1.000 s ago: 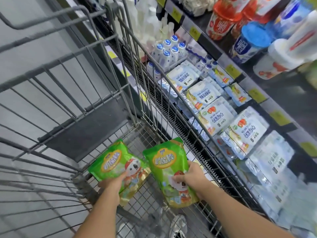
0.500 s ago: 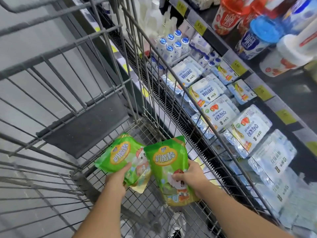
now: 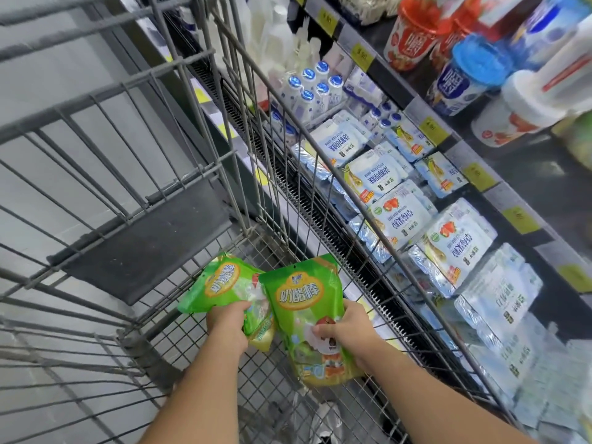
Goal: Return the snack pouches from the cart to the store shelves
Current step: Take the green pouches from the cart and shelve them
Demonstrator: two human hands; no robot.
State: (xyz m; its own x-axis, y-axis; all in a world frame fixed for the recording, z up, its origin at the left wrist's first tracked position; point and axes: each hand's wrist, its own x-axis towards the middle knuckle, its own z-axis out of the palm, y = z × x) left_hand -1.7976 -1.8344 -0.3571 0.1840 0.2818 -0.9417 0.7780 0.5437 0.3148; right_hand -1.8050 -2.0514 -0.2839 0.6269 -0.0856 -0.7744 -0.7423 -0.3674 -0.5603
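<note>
Both green snack pouches have drawn together inside the wire cart; left hand grips the left pouch, right hand grips the right pouch.

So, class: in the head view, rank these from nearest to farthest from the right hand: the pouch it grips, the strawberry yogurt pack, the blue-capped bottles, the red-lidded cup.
1. Right pouch, gripped by the right hand, inside the cart.
2. Strawberry yogurt pack, lower shelf, beyond the cart's side.
3. Blue-capped bottles, farther back on that shelf.
4. Red-lidded cup, upper shelf, top right.
</note>
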